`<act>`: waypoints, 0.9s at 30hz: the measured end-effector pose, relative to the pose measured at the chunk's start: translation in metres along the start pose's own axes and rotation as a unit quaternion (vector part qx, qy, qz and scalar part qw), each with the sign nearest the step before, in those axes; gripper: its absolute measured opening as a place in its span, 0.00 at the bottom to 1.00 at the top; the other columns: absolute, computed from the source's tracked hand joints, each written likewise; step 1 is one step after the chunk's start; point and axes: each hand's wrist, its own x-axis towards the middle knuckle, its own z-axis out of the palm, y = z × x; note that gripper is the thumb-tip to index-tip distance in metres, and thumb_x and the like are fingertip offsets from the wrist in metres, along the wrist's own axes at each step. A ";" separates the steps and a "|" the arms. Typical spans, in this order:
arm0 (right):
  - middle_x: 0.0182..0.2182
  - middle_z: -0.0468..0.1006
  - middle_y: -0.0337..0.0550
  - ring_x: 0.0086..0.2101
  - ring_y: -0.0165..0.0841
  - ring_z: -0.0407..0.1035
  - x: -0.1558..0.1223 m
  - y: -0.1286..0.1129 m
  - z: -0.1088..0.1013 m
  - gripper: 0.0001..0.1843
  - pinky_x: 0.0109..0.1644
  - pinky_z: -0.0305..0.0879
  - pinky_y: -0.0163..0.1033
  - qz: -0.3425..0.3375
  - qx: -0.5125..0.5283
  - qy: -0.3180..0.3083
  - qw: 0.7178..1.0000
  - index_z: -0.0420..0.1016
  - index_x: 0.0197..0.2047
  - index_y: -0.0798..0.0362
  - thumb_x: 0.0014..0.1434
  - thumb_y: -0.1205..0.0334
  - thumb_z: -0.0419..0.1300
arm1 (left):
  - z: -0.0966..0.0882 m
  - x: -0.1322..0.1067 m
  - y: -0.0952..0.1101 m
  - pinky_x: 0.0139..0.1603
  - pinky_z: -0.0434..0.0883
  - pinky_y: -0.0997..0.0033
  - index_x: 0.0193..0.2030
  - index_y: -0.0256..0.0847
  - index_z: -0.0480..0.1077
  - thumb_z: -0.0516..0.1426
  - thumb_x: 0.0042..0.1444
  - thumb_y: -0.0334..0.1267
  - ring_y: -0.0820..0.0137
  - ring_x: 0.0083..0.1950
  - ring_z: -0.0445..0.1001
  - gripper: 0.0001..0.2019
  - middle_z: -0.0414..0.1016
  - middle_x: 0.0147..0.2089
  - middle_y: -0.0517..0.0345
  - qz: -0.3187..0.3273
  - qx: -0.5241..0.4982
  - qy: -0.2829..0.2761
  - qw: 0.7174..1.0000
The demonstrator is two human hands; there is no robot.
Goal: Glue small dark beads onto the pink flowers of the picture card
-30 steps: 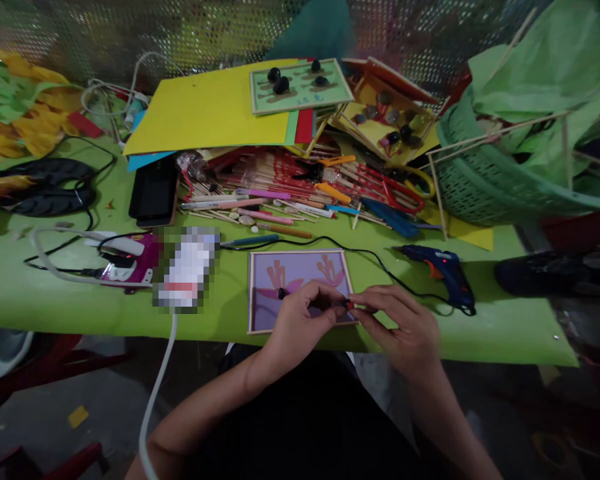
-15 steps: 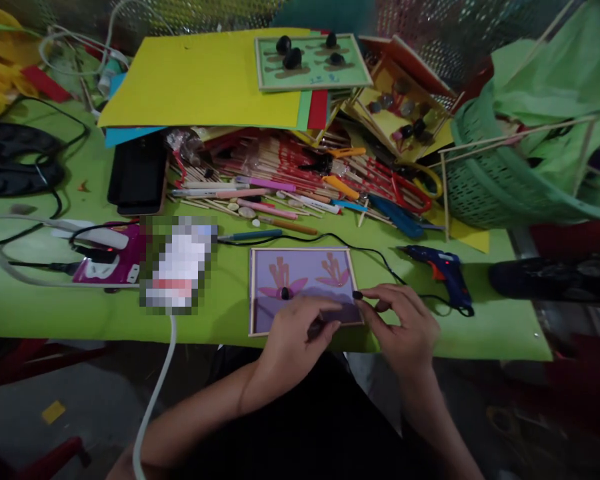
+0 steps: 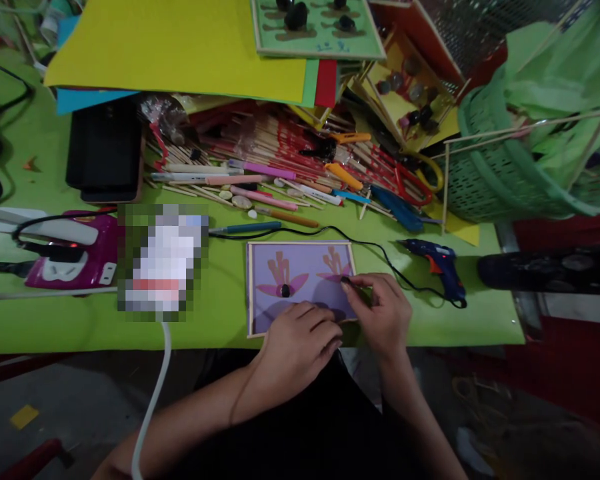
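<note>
A purple board point(image 3: 310, 257) in a thin wooden stick frame lies near the table's front edge. Two painted plant shapes with pink leaves show on it. One black stone point(image 3: 285, 291) sits at the base of the left plant. Between the thumb and fingertips of my right hand point(image 3: 384, 313) is another black stone point(image 3: 345, 280), held at the base of the right plant; whether it touches the board I cannot tell. My left hand point(image 3: 300, 343) rests over the board's lower edge, fingers curled in, with the thumb and anything inside hidden.
A blue glue gun point(image 3: 443, 267) lies to the right, its cord running behind the board. At left are a phone point(image 3: 165, 260) and a purple power strip point(image 3: 97, 257). Pens, sticks and scissors point(image 3: 405, 187) are heaped behind, beside a green basket point(image 3: 480, 160).
My right hand has moved left with its black stone, from the board's right edge onto the right plant. My left hand's fingers have curled in and drawn lower. The view has tilted down.
</note>
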 end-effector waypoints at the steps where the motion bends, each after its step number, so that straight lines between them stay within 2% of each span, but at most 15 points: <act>1: 0.34 0.80 0.42 0.34 0.35 0.74 0.000 0.000 0.001 0.03 0.38 0.70 0.40 0.000 0.001 -0.002 1.000 0.77 0.39 0.50 0.64 0.62 0.67 | 0.000 0.000 0.000 0.48 0.69 0.61 0.44 0.42 0.73 0.58 0.66 0.34 0.64 0.48 0.74 0.03 0.80 0.50 0.57 0.001 -0.001 -0.002 1.000; 9: 0.34 0.80 0.41 0.35 0.36 0.75 0.002 0.000 0.003 0.03 0.40 0.72 0.42 0.004 0.002 -0.007 1.000 0.77 0.39 0.49 0.65 0.61 0.66 | -0.002 0.000 -0.001 0.48 0.70 0.60 0.44 0.42 0.73 0.58 0.65 0.33 0.64 0.47 0.74 0.03 0.80 0.50 0.56 0.004 0.000 -0.016 1.000; 17: 0.33 0.80 0.42 0.34 0.36 0.75 0.002 -0.001 0.002 0.02 0.39 0.73 0.42 0.003 -0.002 -0.009 1.000 0.77 0.38 0.49 0.65 0.62 0.65 | -0.002 0.001 -0.002 0.48 0.70 0.61 0.44 0.41 0.74 0.58 0.66 0.33 0.64 0.47 0.75 0.03 0.80 0.49 0.56 0.001 -0.010 -0.010 1.000; 27: 0.34 0.78 0.42 0.33 0.35 0.72 0.001 0.001 0.002 0.05 0.37 0.71 0.41 0.017 0.003 -0.018 1.000 0.78 0.40 0.50 0.63 0.59 0.67 | -0.003 0.002 0.000 0.47 0.70 0.61 0.44 0.41 0.74 0.59 0.65 0.32 0.64 0.47 0.75 0.03 0.81 0.50 0.57 -0.002 -0.017 -0.001 1.000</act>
